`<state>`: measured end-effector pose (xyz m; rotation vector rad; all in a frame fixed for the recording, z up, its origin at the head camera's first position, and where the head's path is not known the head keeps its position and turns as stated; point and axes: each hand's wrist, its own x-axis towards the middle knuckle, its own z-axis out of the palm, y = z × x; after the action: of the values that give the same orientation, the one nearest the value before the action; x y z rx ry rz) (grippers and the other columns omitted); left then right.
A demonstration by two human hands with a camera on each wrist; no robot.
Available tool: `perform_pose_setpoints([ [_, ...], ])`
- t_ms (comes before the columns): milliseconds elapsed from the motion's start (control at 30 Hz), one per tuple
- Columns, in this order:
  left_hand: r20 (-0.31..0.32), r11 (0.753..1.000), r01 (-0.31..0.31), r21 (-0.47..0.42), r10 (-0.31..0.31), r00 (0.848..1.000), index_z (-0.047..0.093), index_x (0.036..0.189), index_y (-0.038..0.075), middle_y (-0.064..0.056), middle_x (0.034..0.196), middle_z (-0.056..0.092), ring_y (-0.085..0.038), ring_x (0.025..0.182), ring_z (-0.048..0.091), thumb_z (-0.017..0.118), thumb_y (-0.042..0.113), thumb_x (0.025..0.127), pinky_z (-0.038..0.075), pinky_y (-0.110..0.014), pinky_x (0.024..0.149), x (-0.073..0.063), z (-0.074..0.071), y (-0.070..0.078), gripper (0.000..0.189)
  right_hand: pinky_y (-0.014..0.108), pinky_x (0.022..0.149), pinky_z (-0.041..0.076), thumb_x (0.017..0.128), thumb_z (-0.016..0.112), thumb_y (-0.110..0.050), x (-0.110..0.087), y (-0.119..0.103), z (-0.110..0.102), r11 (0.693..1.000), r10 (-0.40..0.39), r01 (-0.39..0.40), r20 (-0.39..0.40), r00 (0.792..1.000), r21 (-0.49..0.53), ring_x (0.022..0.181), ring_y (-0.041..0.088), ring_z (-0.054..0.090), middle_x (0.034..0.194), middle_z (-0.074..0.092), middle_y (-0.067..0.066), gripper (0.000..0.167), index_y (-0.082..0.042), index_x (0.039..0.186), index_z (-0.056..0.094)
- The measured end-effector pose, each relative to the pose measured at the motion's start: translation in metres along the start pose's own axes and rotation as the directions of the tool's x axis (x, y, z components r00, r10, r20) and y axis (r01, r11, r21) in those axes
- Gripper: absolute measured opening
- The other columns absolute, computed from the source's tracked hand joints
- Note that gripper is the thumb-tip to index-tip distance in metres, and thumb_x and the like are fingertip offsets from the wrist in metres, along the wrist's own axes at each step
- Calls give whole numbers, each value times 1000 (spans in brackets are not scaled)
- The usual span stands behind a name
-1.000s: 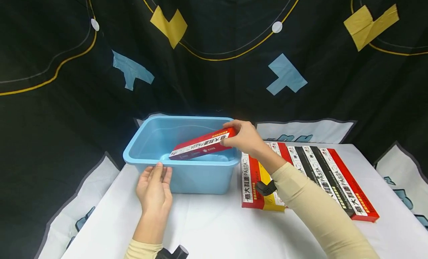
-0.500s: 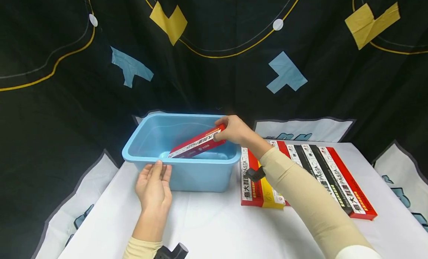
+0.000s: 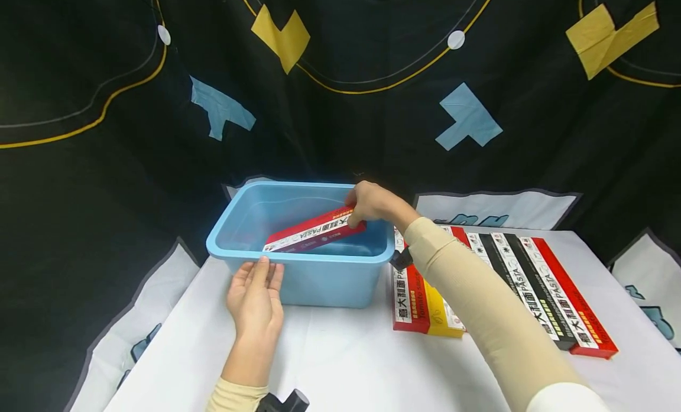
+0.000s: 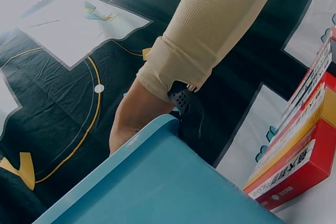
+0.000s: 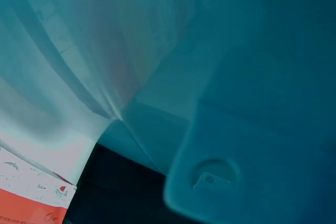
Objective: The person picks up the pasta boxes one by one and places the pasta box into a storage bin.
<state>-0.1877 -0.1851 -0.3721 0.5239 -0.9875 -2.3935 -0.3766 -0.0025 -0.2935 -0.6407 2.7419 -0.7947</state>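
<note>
Table (image 3: 346, 353) | blue bin (image 3: 330, 285): room behind red box (image 3: 311, 230) | hands (image 3: 256, 297) (image 3: 375, 202) on rim (image 3: 330, 258), box

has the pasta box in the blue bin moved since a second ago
Yes, leftward: in the head view, the red pasta box sits farther from the right end of the blue bin than before.

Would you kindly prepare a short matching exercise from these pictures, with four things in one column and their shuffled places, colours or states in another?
Column 1
1. Left hand
2. Row of pasta boxes
3. Bin
4. Right hand

Column 2
A. Gripping a red pasta box
B. Light blue
C. At the front rim
D. Lying on the white table

Right pairs: 1-C, 2-D, 3-B, 4-A.
</note>
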Motion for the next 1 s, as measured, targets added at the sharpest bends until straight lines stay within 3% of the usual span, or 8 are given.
perform_pose_setpoints([
  [100,3,1000,3,-16,-3,1000,43,123,5,-12,132,45,-22,117,51,69,14,91,54,-29,93,0,1,-2,42,40,83,60,72,88,-23,1,3,0,998,-7,8,12,1000,-61,94,24,60,115,64,3,63,-12,128,62],
  [233,16,1000,4,-22,-4,1000,43,123,5,-13,133,44,-22,118,51,67,13,93,54,-28,93,-1,2,-2,39,41,83,60,72,88,-22,1,6,0,997,-13,14,15,1000,-70,94,24,60,115,64,4,63,-13,129,62],
  [367,18,1000,1,-5,-1,1000,43,123,5,-12,134,44,-22,120,51,67,13,93,54,-28,93,-1,2,-1,40,44,91,56,74,87,-17,2,9,0,999,-38,38,-14,999,-30,105,28,61,125,62,6,63,-12,131,59],
  [533,12,1000,4,25,-4,1000,43,125,6,-10,134,46,-21,121,53,70,14,91,54,-28,93,-1,0,1,44,44,100,51,77,84,-13,-1,17,1,991,-126,130,-99,987,32,121,27,56,133,59,6,60,-11,132,59],
  [767,13,1000,31,5,-31,999,43,124,6,-9,135,46,-21,121,52,70,13,91,54,-28,93,-1,3,1,44,39,93,55,77,84,-26,-33,36,-3,964,-225,247,-192,955,100,120,25,55,135,57,-1,66,-16,136,56],
  [1000,10,998,45,-36,-45,999,42,120,5,-11,133,45,-20,116,49,70,10,90,54,-27,93,0,4,3,41,36,97,52,75,85,-30,-75,60,-3,935,-213,287,-319,924,207,127,23,51,137,54,-4,68,-17,135,56],
])
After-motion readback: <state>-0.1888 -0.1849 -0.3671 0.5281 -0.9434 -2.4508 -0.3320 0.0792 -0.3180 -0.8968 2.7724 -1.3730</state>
